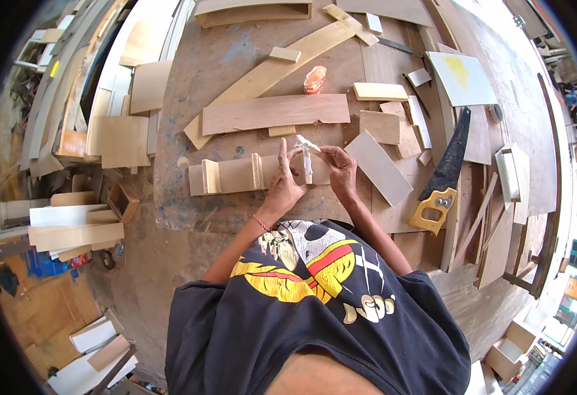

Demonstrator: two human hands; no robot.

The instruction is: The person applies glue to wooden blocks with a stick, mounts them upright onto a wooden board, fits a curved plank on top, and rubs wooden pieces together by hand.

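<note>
A long board (231, 178) lies across the near part of the workbench, with short upright wood pieces (210, 176) standing on it. My left hand (284, 183) is at its right part, thumb and index finger curved against a small upright piece (308, 168), the other fingers raised. White paste or glue (307, 146) shows along the top and face of that piece. My right hand (341, 170) is closed at the same piece from the right, its fingertips pinched near the top edge. Whether it also holds a small tool cannot be made out.
Beyond the hands lie a reddish-brown board (275, 112), an orange-and-white packet (314, 79) and a long diagonal plank (282, 63). At the right are a loose panel (378, 168), a handsaw with yellow handle (434, 210) and a pale panel (462, 79). Wood offcuts (76, 227) are stacked at the left.
</note>
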